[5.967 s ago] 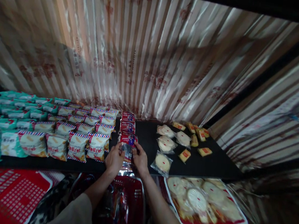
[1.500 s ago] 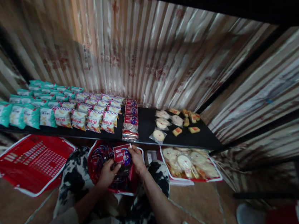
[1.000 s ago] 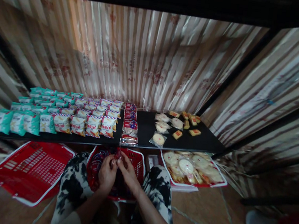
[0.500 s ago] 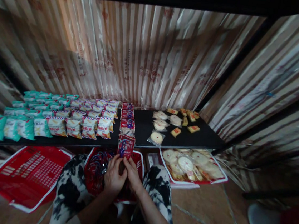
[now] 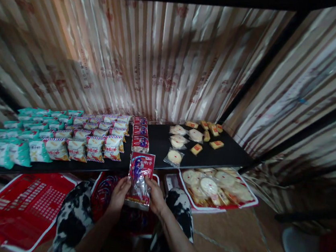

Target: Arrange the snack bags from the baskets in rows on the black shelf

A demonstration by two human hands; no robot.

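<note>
Between my two hands is a red and purple snack packet [image 5: 140, 178] with a shiny clear lower part, held upright above a basket. My left hand [image 5: 120, 194] grips its left edge, and my right hand [image 5: 154, 195] pinches the right edge. Just beyond it, a column of matching red packets [image 5: 140, 142] lies on the black shelf [image 5: 158, 147]. Below my hands, a red basket [image 5: 96, 186] holds more packets, partly hidden by my arms.
White snack bags [image 5: 95, 148] and teal bags [image 5: 21, 153] stand in rows at left. Round wrapped crackers [image 5: 173, 156] and small yellow packs [image 5: 196, 149] lie at right. A red basket [image 5: 25, 203] sits at lower left; a tray of crackers [image 5: 209, 185] is under the shelf's right side.
The packet, earlier folded small and pinched close together at the shelf edge, is now spread to full length. My hands have moved apart to its two sides.
</note>
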